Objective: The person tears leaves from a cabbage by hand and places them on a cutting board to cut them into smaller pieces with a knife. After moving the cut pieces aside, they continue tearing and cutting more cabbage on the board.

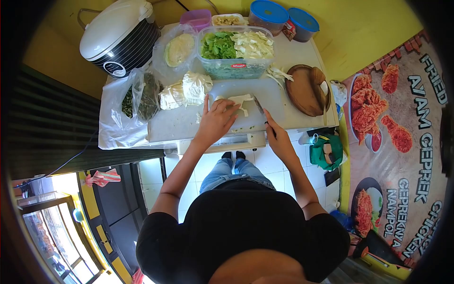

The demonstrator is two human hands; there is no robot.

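Observation:
A pale cutting board lies on the white table. My left hand rests over its left part, fingers bent, touching pale cabbage pieces; what lies under the palm is hidden. In my right hand is a knife, held by its dark handle, its blade tip beside the cabbage strips. Cabbage chunks sit just left of the board. Behind the board, a clear container holds green leaves and shredded cabbage.
A round wooden mortar stands right of the board. Plastic bags of greens and a rice cooker are at left. Blue-lidded tubs stand at the back. A green bag is below the table's right side.

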